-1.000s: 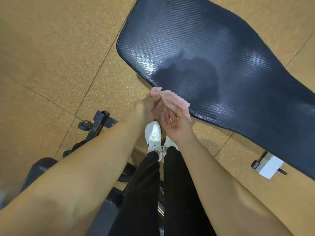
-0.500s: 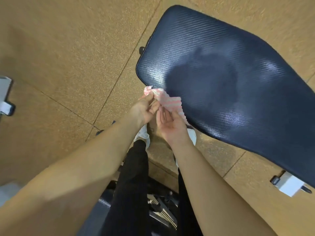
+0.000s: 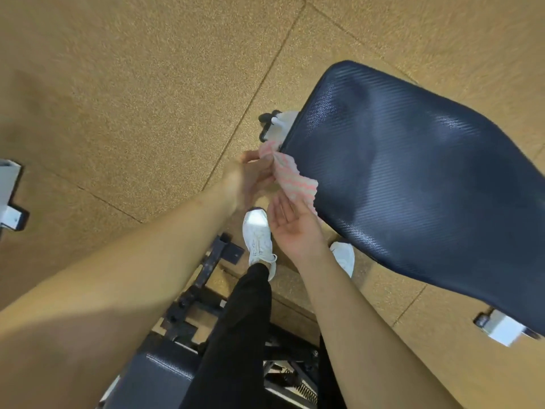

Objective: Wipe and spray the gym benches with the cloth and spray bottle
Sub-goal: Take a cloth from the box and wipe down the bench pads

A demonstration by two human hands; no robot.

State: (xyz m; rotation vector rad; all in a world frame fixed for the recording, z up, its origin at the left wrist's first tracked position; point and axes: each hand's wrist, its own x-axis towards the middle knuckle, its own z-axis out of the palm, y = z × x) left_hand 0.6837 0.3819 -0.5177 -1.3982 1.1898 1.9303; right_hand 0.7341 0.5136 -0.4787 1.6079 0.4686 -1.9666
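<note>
Nearest us, our right hand lies palm-up, its grip released beneath the cloth. Beyond, our left hand pinches the cloth's upper end at the surface edge. We judge we're refolding between wipes; next, spread it flat onto the pad.

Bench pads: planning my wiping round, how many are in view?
2. One large bench pad at right beside the cloth; another bench pad at bottom, partly hidden behind the legs.

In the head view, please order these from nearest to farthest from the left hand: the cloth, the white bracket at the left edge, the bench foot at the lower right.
1. cloth, held by the left hand
2. white bracket, far left
3. bench foot, lower right, under the bench pad
</note>
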